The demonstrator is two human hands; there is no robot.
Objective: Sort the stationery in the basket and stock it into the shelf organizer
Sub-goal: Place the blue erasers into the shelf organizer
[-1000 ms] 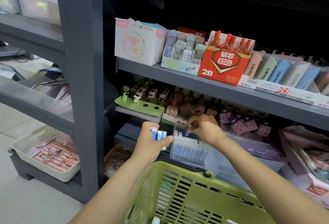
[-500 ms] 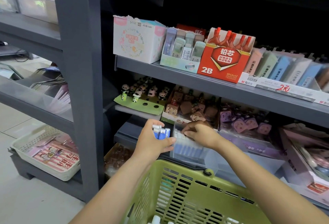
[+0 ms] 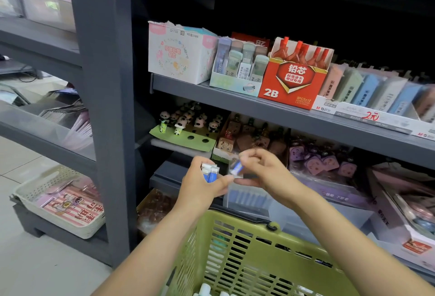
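My left hand [image 3: 201, 185] is closed around a small bunch of blue-and-white erasers [image 3: 210, 172], held upright in front of the lower shelf. Just to its right, my right hand [image 3: 261, 168] pinches a single blue-and-white eraser [image 3: 236, 168], tilted, close to the bunch. Below both hands stands a clear plastic organizer [image 3: 249, 198] with a row of the same blue erasers inside. A green plastic basket [image 3: 237, 246] sits at the bottom of the view under my forearms, with a few white-and-blue items at its bottom edge.
The dark grey shelf unit [image 3: 282, 112] carries a white floral box, a red 2B lead box [image 3: 293, 79] and pastel erasers above. Panda [image 3: 186, 122] and purple toppers fill the middle shelf. A white tray [image 3: 58, 201] sits low at the left, beyond a thick upright post [image 3: 106, 107].
My right hand has lifted off the organizer's row and come left to the bunch, now pinching one eraser. My left hand stays in place with its bunch.
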